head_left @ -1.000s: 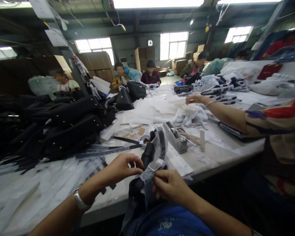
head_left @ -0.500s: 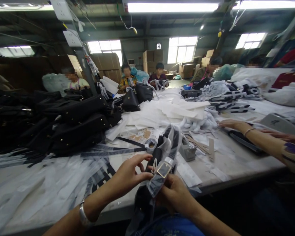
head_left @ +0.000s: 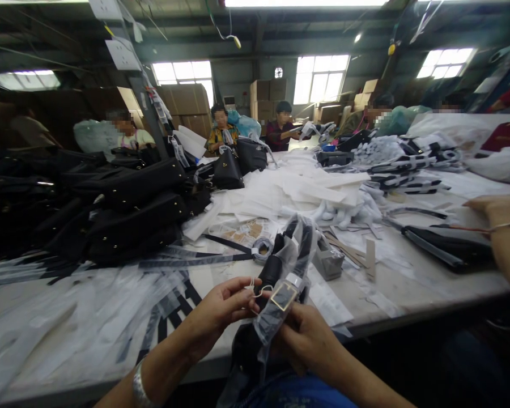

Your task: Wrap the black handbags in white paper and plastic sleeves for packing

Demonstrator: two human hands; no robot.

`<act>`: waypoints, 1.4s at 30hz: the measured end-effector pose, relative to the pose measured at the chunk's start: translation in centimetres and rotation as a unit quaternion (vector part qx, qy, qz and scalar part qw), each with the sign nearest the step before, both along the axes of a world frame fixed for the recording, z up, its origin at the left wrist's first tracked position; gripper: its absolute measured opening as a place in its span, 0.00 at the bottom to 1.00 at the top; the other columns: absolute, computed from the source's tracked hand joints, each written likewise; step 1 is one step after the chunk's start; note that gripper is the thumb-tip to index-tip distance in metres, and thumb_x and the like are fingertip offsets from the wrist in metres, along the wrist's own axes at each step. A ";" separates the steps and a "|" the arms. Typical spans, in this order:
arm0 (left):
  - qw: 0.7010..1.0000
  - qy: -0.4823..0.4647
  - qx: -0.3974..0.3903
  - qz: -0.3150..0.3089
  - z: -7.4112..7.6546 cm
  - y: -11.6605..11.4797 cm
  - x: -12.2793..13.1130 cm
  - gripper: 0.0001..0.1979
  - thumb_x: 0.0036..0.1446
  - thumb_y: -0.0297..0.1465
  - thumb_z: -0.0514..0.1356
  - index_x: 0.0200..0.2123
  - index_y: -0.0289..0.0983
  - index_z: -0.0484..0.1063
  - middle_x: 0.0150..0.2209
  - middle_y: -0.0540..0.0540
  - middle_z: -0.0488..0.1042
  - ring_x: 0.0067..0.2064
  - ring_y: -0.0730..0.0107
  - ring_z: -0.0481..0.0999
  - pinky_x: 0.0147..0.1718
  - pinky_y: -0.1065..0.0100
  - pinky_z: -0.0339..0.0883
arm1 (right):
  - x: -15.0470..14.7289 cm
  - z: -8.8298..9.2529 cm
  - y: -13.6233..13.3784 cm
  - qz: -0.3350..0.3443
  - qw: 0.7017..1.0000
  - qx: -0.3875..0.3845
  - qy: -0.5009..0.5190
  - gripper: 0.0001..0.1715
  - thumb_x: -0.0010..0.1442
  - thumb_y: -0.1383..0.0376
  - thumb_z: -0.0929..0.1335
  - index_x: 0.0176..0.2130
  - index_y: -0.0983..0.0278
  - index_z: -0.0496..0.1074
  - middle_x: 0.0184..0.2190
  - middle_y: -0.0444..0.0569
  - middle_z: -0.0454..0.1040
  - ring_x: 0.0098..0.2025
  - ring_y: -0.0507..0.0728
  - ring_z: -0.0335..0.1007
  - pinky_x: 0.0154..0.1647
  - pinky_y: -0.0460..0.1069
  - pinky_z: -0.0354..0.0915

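Observation:
My left hand pinches a thin white string between thumb and fingers, beside a black bag handle. My right hand is closed around the lower part of a black bag strap, which is wrapped in clear plastic. A gold square buckle sits on the strap just above my right fingers. The black bag hangs below at the table's edge, partly hidden by my hands and lap.
Black bags are heaped on the left. White sheets cover the table's middle. A grey tape dispenser and a tape roll lie just beyond my hands. At right, a co-worker's hand is near a flat black bag.
My left fingers have closed on the white string and drawn it left. The co-worker's arm at right has pulled back to the right, uncovering the flat black bag.

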State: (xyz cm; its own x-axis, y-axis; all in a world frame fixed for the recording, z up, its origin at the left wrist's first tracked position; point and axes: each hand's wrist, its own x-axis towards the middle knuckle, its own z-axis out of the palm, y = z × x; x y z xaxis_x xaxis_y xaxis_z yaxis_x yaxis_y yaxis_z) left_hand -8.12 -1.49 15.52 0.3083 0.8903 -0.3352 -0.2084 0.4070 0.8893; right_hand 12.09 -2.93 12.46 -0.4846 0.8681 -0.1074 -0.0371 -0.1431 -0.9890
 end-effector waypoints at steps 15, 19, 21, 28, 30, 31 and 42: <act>0.996 0.002 0.066 0.053 -0.3 -3.1 -0.8 0.20 0.53 0.33 0.71 0.50 0.44 0.77 0.50 0.40 0.79 0.38 0.65 0.80 0.24 0.75 0.67 | 5.4 1.8 -4.6 -0.090 0.914 0.308 -0.249 0.07 0.62 0.62 0.70 0.38 0.59 0.79 0.31 0.48 0.81 0.30 0.57 0.78 0.34 0.47 0.73; 0.995 0.049 0.078 0.043 0.5 -2.7 0.1 0.24 0.45 0.31 0.75 0.48 0.40 0.79 0.44 0.40 0.82 0.46 0.55 0.81 0.40 0.65 0.74 | 4.1 2.8 -4.0 -0.160 0.938 0.260 -0.164 0.05 0.60 0.60 0.71 0.36 0.59 0.78 0.33 0.47 0.81 0.35 0.58 0.79 0.38 0.46 0.74; 0.994 0.053 0.083 0.038 1.0 -2.5 0.5 0.26 0.44 0.32 0.75 0.49 0.39 0.78 0.43 0.40 0.83 0.48 0.53 0.81 0.48 0.59 0.73 | 3.0 3.1 -3.1 -0.147 0.962 0.209 -0.095 0.08 0.61 0.60 0.71 0.42 0.58 0.76 0.35 0.46 0.80 0.37 0.57 0.79 0.41 0.48 0.74; 0.988 0.040 0.146 0.031 2.2 -2.5 1.5 0.31 0.47 0.34 0.74 0.56 0.43 0.73 0.47 0.41 0.81 0.49 0.52 0.80 0.52 0.55 0.71 | 0.8 4.4 0.3 -0.037 0.980 0.182 -0.070 0.47 0.58 0.65 0.74 0.69 0.54 0.53 0.31 0.40 0.75 0.34 0.53 0.75 0.40 0.50 0.73; 0.976 0.101 0.189 0.026 2.7 -2.6 1.6 0.30 0.49 0.34 0.72 0.56 0.45 0.73 0.48 0.42 0.80 0.50 0.52 0.79 0.52 0.55 0.70 | 0.7 5.0 1.0 -0.011 0.976 0.194 -0.095 0.51 0.56 0.67 0.74 0.71 0.54 0.50 0.30 0.39 0.74 0.32 0.52 0.73 0.37 0.47 0.71; 0.962 0.149 0.228 0.022 2.9 -2.7 1.6 0.28 0.50 0.34 0.71 0.56 0.47 0.74 0.49 0.43 0.80 0.51 0.52 0.78 0.53 0.56 0.69 | 0.6 5.2 1.2 -0.004 0.975 0.200 -0.099 0.53 0.56 0.70 0.73 0.71 0.54 0.48 0.29 0.38 0.74 0.31 0.52 0.73 0.36 0.46 0.70; 0.791 0.406 0.443 0.113 0.8 -5.0 2.3 0.32 0.61 0.27 0.59 0.64 0.63 0.61 0.58 0.46 0.69 0.56 0.53 0.72 0.50 0.60 0.70 | -0.5 2.9 0.5 -0.043 0.991 0.114 0.060 0.46 0.59 0.69 0.72 0.70 0.56 0.52 0.41 0.47 0.81 0.45 0.57 0.78 0.52 0.55 0.72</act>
